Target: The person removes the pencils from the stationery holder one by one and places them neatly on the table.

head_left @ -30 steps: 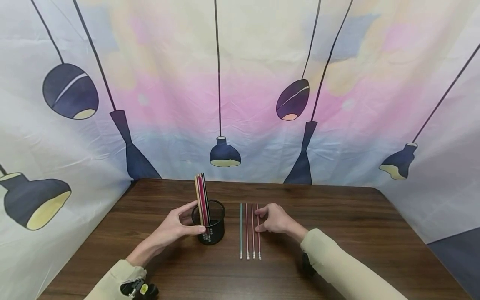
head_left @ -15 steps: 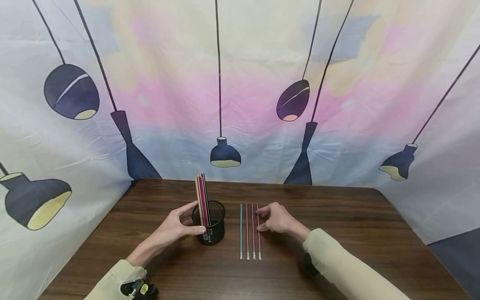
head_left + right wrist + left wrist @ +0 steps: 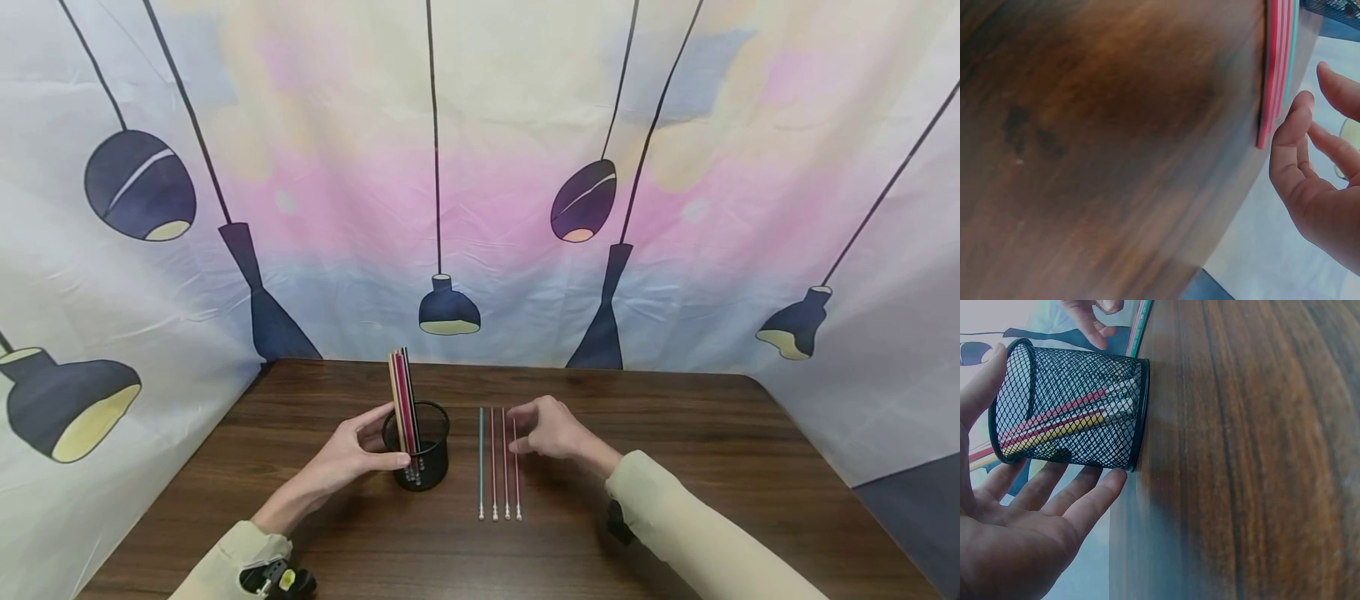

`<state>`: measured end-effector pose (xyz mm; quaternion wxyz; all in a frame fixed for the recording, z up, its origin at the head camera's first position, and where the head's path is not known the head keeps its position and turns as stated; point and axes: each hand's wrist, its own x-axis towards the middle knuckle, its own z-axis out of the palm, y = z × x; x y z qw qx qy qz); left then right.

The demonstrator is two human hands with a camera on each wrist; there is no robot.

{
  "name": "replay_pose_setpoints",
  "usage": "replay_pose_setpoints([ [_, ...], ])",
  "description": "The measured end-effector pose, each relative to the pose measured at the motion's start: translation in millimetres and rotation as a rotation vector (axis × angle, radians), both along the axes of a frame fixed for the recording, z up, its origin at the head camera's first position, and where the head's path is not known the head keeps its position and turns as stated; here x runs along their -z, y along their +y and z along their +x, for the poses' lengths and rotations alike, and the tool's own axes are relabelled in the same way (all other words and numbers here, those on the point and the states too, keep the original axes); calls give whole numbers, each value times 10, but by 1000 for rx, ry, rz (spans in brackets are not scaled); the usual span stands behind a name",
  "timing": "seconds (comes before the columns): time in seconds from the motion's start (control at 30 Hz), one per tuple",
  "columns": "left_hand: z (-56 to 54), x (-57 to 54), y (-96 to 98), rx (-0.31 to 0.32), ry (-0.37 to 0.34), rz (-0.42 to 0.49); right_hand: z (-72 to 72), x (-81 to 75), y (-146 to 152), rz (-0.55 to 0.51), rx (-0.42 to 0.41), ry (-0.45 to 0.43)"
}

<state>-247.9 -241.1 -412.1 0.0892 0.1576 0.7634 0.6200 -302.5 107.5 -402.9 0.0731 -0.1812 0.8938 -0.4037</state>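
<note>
My left hand holds the black mesh pen holder, thumb on the near side and fingers behind it. The left wrist view shows the fingers along the mesh wall of the holder. A bundle of pencils, yellow, red and black, leans left inside it. To its right, several pencils lie side by side on the table, a teal pencil leftmost and pink pencils beside it. My right hand hovers at the far end of the rightmost pencil, fingers loosely bent; between thumb and fingertips there is a gap.
The dark wooden table extends around both hands. A printed curtain with painted lamps hangs behind the table and at its sides. A black device is strapped at the left wrist.
My right hand has shifted slightly up and away, covering the far tip of the rightmost pencil. The left hand, the pen holder and the pencils have stayed in place.
</note>
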Motion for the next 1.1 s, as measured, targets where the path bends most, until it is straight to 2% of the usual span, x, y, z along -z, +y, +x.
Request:
replay_pose_setpoints([
  [0.23, 3, -7, 2, -3, 1, 0, 7, -123, -45, 0, -46, 73],
  [0.6, 4, 7, 2, 3, 2, 16, 4, -213, -162, -49, -65, 103],
  [0.87, 6, 1, -2, -1, -2, 19, 30, -300, -282, -112, -87, 90],
  [1.1, 13, -4, 9, 3, -10, 20, 68, -388, -404, -117, -108, 89],
])
